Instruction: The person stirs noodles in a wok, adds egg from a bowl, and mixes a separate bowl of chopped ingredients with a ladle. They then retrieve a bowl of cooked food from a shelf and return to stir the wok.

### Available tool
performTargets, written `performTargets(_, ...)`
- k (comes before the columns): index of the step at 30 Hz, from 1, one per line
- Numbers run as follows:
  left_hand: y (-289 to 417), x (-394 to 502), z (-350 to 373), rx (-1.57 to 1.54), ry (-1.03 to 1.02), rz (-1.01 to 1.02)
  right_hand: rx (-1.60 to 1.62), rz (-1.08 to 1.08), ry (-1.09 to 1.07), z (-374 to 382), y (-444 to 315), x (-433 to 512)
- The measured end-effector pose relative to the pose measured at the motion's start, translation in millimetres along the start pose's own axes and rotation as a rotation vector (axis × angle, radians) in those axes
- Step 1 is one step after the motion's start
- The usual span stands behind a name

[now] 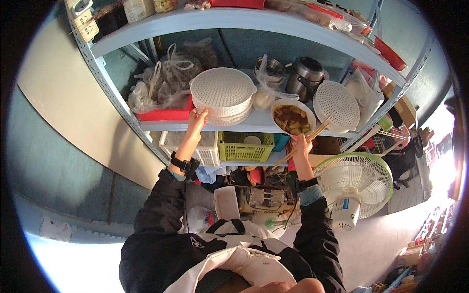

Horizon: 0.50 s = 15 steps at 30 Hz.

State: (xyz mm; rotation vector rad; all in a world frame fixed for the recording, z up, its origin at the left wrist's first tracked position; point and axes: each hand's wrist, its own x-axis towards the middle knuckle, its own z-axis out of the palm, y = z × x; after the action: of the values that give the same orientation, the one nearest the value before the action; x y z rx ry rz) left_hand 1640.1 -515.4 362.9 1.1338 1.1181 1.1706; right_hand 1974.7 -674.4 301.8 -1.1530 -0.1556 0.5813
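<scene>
My left hand (pixel 198 120) grips the lower left edge of a white perforated plastic basket (pixel 222 88). Its perforated face points up, and it rests over another white perforated basket (pixel 231 120) at the front of the blue metal shelf (pixel 256 122). In my right hand (pixel 302 145) is the near rim of a white bowl (pixel 274 106) of cooked food in brown sauce (pixel 291 119). A pair of wooden chopsticks (pixel 318 132) is held in that same hand, slanting across it. Right of the bowl, a round white perforated cover or basket (pixel 336 105) leans on the shelf.
Behind the bowl stand a steel pot (pixel 306 78), metal bowls (pixel 271 69) and a knotted plastic bag (pixel 263 97). Bagged goods (pixel 165 80) fill a red tray (pixel 165 114) at left. Below are white (pixel 209 148) and green crates (pixel 247 148). An electric fan (pixel 355 186) stands at right.
</scene>
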Motion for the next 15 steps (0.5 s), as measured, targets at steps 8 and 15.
performTargets(8, -47, -30, -2, 0.176, 0.196, 0.379, 0.047, 0.101, -0.084, -35, -20, -63)
performTargets(15, -65, -141, 18, -0.270, -0.587, -0.268, 0.036, 0.221, -0.252, -82, -24, -120)
